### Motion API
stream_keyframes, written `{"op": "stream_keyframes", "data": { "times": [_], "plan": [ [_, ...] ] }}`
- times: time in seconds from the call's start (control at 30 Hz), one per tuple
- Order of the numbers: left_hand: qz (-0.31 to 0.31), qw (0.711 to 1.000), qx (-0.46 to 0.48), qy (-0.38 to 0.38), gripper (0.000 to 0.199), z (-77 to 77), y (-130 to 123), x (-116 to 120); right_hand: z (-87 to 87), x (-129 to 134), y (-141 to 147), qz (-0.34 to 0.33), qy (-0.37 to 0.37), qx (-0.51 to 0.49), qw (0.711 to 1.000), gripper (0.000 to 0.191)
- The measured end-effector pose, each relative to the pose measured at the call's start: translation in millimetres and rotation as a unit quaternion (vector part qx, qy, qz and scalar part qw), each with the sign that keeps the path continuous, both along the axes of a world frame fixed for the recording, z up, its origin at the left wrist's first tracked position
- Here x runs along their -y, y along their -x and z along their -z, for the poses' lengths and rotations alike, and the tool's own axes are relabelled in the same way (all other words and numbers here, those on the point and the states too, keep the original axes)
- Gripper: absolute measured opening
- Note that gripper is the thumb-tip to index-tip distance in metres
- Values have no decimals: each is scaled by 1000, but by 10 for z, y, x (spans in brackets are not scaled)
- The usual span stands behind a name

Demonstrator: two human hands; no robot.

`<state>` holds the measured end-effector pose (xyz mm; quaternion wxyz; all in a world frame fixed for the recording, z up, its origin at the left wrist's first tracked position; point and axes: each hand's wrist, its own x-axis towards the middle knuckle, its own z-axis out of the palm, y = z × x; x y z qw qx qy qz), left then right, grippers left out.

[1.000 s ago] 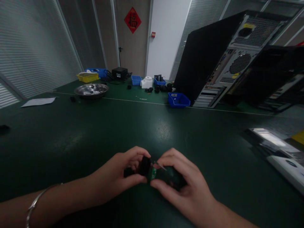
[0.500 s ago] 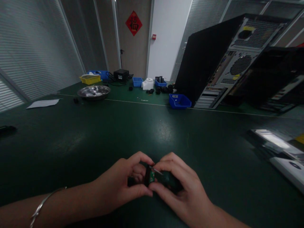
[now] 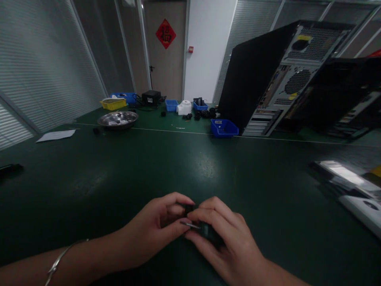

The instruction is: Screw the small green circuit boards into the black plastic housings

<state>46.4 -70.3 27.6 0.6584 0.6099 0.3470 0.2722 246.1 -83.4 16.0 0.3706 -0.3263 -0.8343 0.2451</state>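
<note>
Left hand point(image 3: 149, 230) is pinching a small dark part point(image 3: 188, 209) between thumb and fingers | right hand point(image 3: 236, 236) is clamping a dark-handled tool point(image 3: 208, 232), its thin metal shaft pointing toward the left thumb | dark part is sitting between both grips | blue bin point(image 3: 224, 129) is resting beyond them, metal bowl point(image 3: 117, 124) beyond and leftward

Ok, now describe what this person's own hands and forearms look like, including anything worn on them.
The left hand and right hand are bare, without gloves, and no sleeve shows on either forearm. A thin, silver-coloured bracelet with a twisted detail circles the left forearm; nothing worn shows on the right.
</note>
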Motion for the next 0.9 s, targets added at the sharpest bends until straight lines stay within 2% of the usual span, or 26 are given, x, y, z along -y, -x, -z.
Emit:
{"op": "stream_keyframes", "data": {
  "times": [0.13, 0.2, 0.23, 0.27, 0.33, 0.37, 0.5, 0.6, 0.7, 0.8, 0.9],
  "plan": [
    [-31, 999, 9, -15, 23, -21, 0, -52, 23, -16, -26, -9, 2, 6, 1000, 36],
    [-93, 994, 20, -52, 24, -21, 72, -173, 20, -35, -50, 1, 7, 3, 1000, 44],
    [-143, 987, 23, -73, 24, -15, 135, -265, 17, -46, -61, 7, 10, 0, 1000, 46],
    [-203, 975, 20, -87, 23, -4, 213, -375, 13, -57, -72, 13, 15, -1, 1000, 47],
    [-365, 924, 58, -92, 17, 23, 411, -624, 8, -74, -87, 19, 27, -1, 999, 45],
    [-411, 904, 73, -95, 15, 37, 520, -749, 9, -78, -91, 18, 34, 0, 999, 45],
    [-505, 850, 104, -107, 16, 86, 906, -1111, 20, -75, -91, 12, 44, -11, 999, 41],
    [-534, 831, 114, -103, 21, 128, 1050, -1208, 22, -69, -87, 12, 38, -15, 999, 35],
    [-529, 834, 120, -101, 19, 166, 1069, -1219, 17, -71, -83, 6, 36, -18, 999, 32],
    [-497, 854, 116, -97, 14, 177, 994, -1170, 14, -83, -80, 3, 47, -22, 999, 29],
    [-435, 892, 94, -81, 12, 156, 826, -1036, 7, -106, -80, 8, 54, -33, 998, 28]
  ]
}}
